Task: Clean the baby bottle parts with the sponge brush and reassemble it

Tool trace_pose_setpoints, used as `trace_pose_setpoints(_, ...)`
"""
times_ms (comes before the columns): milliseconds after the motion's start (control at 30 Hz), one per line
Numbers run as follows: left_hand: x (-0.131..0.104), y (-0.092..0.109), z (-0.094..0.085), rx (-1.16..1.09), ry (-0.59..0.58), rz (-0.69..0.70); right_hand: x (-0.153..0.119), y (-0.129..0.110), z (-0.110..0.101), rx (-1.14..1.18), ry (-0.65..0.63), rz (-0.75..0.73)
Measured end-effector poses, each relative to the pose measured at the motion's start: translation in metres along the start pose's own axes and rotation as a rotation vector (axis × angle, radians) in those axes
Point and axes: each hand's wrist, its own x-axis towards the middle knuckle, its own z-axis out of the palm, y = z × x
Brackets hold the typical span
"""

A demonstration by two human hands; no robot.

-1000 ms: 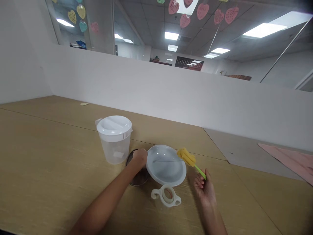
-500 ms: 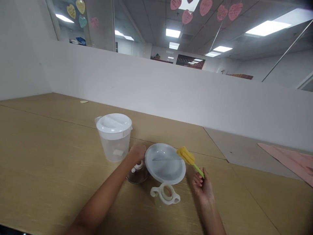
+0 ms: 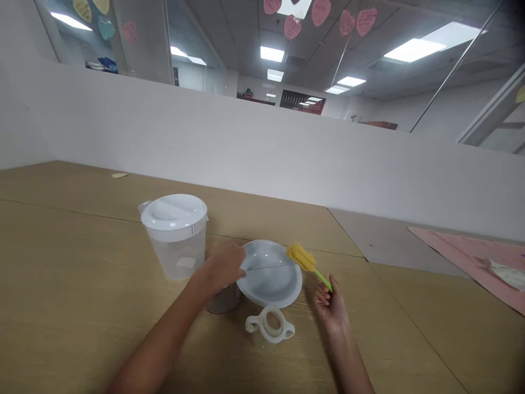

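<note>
In my right hand [image 3: 331, 306] is a sponge brush [image 3: 302, 258], its green handle pinched in my fingers. The yellow sponge head hangs by the right rim of a pale grey-white bowl [image 3: 268, 282]. A thin straight line runs across the bowl. My left hand [image 3: 223, 264] hovers over a dark see-through container [image 3: 225, 300], covering its top. Its bent fingers look apart, reaching to the bowl's left rim; their undersides are hidden. A white ring-shaped piece with a hook and a loop [image 3: 271, 325] sits in front of the bowl, apparently on something clear.
A translucent pitcher with a white lid [image 3: 174, 235] stands left of my left hand. To the far right lies a pink cloth [image 3: 459, 249] with a pale item on it. A small pale scrap [image 3: 119, 175] lies near the white wall [image 3: 229, 148] behind the table.
The view has turned a little to the right, so things sit farther left. My left hand has come lower over the dark container, with fingers toward the bowl. My right hand still holds the sponge brush.
</note>
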Motion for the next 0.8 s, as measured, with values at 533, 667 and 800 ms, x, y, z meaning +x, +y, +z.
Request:
trace_pose_setpoints(533, -0.019, 0.067, 0.045, 0.133, -0.235, 0.499, -0.003, -0.003, 0.001, -0.002, -0.028, 0.038)
trace_pose_setpoints(667, -0.021, 0.071, 0.042, 0.19, -0.25, 0.518, -0.001, -0.004, 0.001, 0.014, 0.009, 0.036)
trace_pose_setpoints(800, -0.022, 0.06, 0.027, 0.007, -0.279, 0.569, -0.001, -0.002, 0.0, -0.024, -0.005, -0.003)
